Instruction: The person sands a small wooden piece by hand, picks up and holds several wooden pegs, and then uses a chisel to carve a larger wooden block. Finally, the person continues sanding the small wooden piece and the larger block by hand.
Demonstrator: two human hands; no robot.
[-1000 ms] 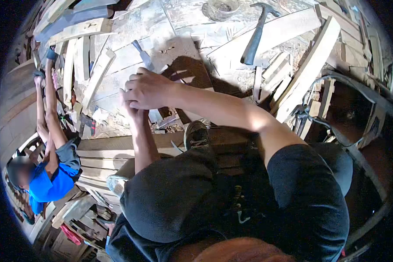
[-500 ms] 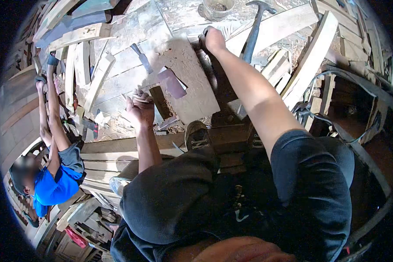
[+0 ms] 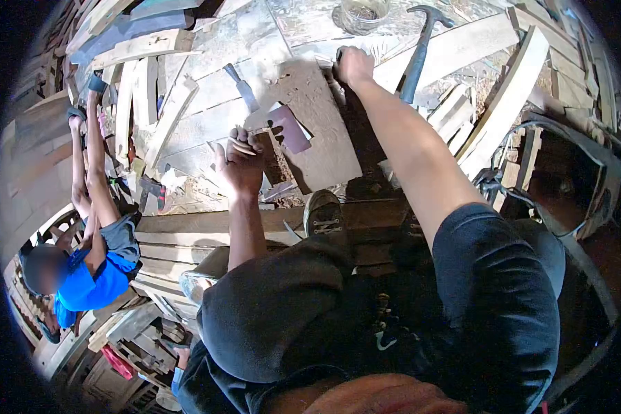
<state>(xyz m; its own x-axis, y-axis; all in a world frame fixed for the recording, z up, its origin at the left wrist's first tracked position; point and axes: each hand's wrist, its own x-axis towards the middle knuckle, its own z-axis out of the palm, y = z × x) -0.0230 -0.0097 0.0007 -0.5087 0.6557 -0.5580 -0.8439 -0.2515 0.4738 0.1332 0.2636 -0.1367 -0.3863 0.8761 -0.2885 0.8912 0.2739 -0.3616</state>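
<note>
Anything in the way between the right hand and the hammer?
Nothing visible stands up between the right hand and the hammer. Only the near end of the pale plank lies there, low, with the hammer across it.

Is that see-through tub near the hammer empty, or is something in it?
Not empty: the tub is open on top and holds small brownish bits. I cannot tell what they are.

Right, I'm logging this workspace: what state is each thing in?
Left hand: raised, fingers curled.
Right hand: closed, contents unclear.
Hammer: lying down.
Clear tub: small bits inside.
Flat-bladed tool: lying down, untouched.
Maroon sheet: lying on wide board.
</note>
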